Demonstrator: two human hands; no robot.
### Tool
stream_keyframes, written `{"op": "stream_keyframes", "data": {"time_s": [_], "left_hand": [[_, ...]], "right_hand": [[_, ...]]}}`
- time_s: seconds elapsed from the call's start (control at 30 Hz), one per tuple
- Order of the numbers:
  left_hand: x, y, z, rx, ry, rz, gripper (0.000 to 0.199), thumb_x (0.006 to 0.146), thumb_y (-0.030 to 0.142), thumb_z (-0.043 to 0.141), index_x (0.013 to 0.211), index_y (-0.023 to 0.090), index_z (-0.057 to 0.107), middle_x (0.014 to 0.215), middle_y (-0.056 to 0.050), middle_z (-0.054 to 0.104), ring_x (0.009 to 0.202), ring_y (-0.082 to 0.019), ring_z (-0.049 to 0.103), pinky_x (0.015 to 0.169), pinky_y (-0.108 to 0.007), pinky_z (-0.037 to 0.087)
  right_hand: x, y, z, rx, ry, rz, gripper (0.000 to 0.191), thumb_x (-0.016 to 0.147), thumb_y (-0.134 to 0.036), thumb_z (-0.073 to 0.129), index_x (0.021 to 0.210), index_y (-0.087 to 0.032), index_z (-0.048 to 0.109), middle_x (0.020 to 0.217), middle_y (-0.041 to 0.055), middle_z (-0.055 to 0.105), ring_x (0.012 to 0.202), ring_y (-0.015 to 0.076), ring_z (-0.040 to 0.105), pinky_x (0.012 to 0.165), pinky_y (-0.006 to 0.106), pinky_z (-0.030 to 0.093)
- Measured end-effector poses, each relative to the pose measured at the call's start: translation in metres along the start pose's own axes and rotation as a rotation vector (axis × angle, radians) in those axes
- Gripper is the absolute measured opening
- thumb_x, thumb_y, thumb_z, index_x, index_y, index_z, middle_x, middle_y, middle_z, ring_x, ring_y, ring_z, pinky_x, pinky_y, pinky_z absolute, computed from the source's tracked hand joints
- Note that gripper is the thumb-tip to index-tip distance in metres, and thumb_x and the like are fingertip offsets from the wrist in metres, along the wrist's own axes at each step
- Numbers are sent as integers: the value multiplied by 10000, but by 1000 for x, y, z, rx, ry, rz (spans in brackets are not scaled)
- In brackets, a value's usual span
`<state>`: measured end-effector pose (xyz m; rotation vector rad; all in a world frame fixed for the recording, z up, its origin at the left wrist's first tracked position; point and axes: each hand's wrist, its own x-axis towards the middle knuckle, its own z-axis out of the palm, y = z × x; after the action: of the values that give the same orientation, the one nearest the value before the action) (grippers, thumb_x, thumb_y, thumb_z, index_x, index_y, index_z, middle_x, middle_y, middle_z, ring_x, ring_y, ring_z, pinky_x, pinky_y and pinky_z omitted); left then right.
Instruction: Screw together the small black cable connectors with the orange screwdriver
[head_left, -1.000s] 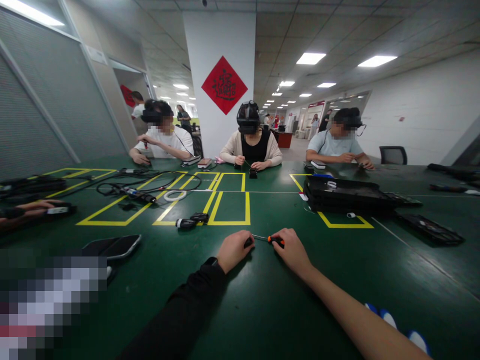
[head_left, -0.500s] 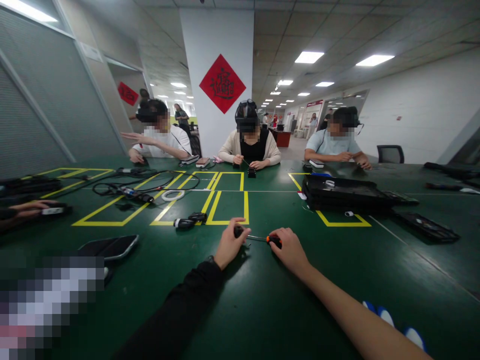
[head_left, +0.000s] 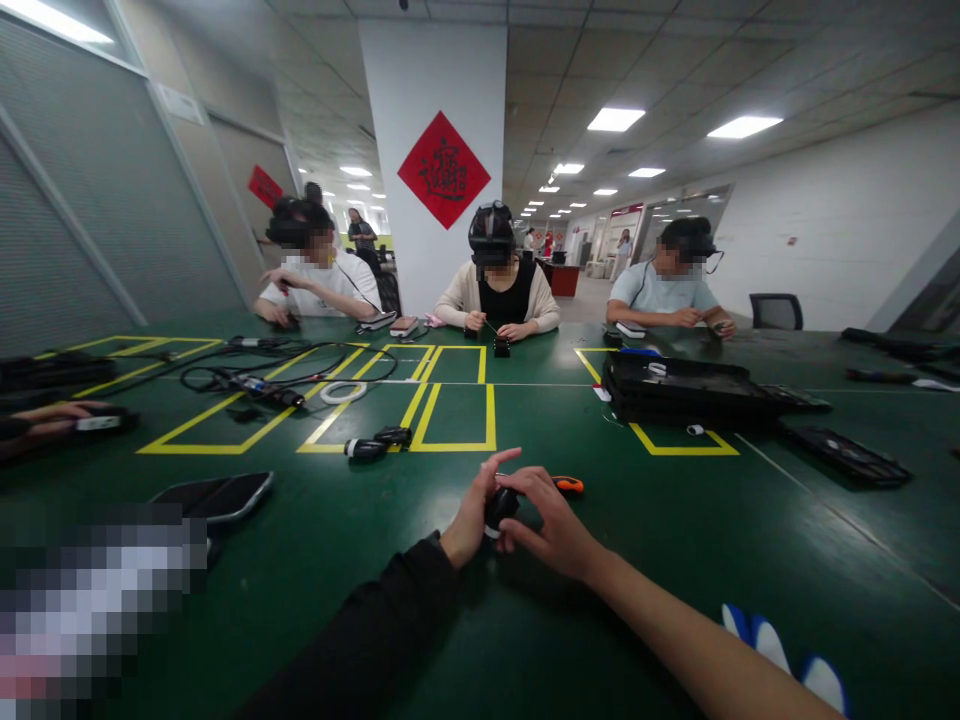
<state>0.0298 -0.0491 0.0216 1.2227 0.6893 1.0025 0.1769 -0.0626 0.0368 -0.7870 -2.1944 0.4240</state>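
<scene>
A small black rounded object (head_left: 501, 508) with a white band at its lower end is held between my two hands. My left hand (head_left: 470, 515) grips it from the left, index finger stretched past it. From the right, my right hand (head_left: 553, 522) has its thumb and fingers closed around the same object. Just behind my right hand lies a screwdriver with an orange and black handle (head_left: 570, 485); my hands partly hide its shaft. Two similar black pieces (head_left: 366, 449) rest on the green table (head_left: 420, 630) farther left.
Black trays (head_left: 682, 385) stand at the right, beside a flat dark part (head_left: 847, 455). Cables (head_left: 255, 380) and a phone-like device (head_left: 217, 497) lie at the left. Blue and white items (head_left: 769, 642) are near my right forearm. Several people sit around the table.
My right hand has let go of the screwdriver, which now lies on the table. It has moved left and closed on the black object, which my left hand has brought upright.
</scene>
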Motion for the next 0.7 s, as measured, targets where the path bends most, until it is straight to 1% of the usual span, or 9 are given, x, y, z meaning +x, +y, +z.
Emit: {"op": "stream_keyframes", "data": {"time_s": [0.07,0.17,0.3,0.37,0.4,0.47,0.53,0.6,0.7], "left_hand": [[1,0,2,16,16,26,614,803,615,149,1271,245,295,698,-23,600,370,-90,506,320,-183,351],[5,1,0,78,91,87,546,812,588,202,1165,216,388,824,-48,609,411,-97,531,347,-202,375],[13,3,-15,321,216,165,415,815,512,328,982,170,492,725,-18,577,459,-103,533,446,-228,410],[15,4,-28,571,322,230,343,789,473,421,857,160,544,666,-5,555,494,-101,511,494,-226,391],[15,3,-35,709,343,238,315,760,460,477,781,158,564,617,1,536,515,-109,502,508,-226,374],[14,2,-46,899,324,223,273,706,431,556,696,161,585,592,-1,528,543,-121,483,511,-226,341],[13,-1,-53,1003,298,214,244,660,407,609,703,167,604,620,-4,534,567,-128,475,526,-229,329],[13,-5,-54,1052,295,222,243,629,400,641,718,175,615,655,-9,537,590,-136,478,539,-234,328],[15,-9,-50,1089,287,245,215,645,393,634,701,186,620,694,-22,542,626,-152,493,557,-244,331]], "right_hand": [[-1,3,-2,49,39,21,364,745,-278,587,1089,-231,477,1040,64,533,1002,217,460,872,373,391],[-2,9,-3,100,146,99,286,713,-306,619,950,-206,492,926,51,538,880,192,504,790,330,431],[0,21,-3,194,316,270,244,754,-329,567,943,-201,482,905,43,536,822,166,544,735,294,461],[5,30,-4,267,391,371,270,774,-347,531,993,-199,476,954,62,550,839,173,565,726,300,479],[8,36,-5,299,413,426,286,774,-357,526,1006,-195,478,972,72,559,838,178,576,720,309,489],[16,46,-10,343,422,533,300,747,-366,552,982,-186,501,980,82,578,813,187,593,703,332,503],[22,56,-19,372,416,622,308,706,-362,596,942,-177,525,956,83,597,757,188,607,673,350,510],[25,64,-32,351,422,655,330,669,-361,631,921,-171,537,927,80,610,735,189,611,662,353,506],[18,80,-63,182,467,652,368,623,-375,661,908,-171,548,910,72,614,777,199,600,691,354,486]]}}
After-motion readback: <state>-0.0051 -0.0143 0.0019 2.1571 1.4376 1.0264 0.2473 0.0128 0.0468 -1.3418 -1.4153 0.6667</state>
